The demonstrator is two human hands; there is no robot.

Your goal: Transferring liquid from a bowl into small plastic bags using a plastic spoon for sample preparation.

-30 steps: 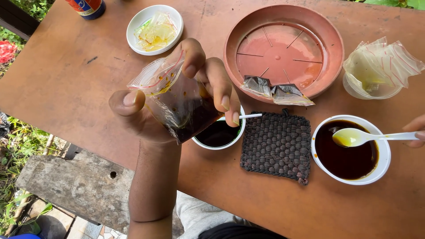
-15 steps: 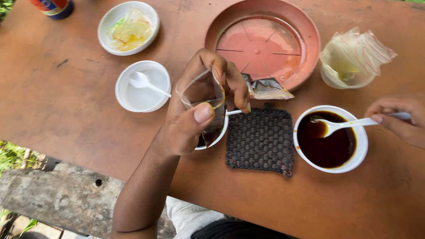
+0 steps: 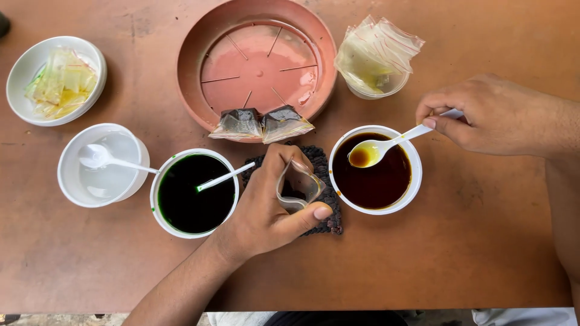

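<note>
Over the dark woven mat [image 3: 329, 202] at six o'clock from the terracotta saucer [image 3: 257, 63], the left hand [image 3: 272, 208] pinches a small clear pouch [image 3: 297, 186] open, mouth facing three o'clock. Just beside it the right hand [image 3: 492, 115] grips a white spoon [image 3: 386, 145] loaded with amber liquid above the brown bowl [image 3: 374, 171]. Pouring well likely means keeping that mouth wide and steady, spoon level until its tip sits inside.

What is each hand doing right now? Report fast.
Left hand: closed, holding a small clear plastic bag open.
Right hand: fingers pinching a white plastic spoon over the brown liquid bowl.
</note>
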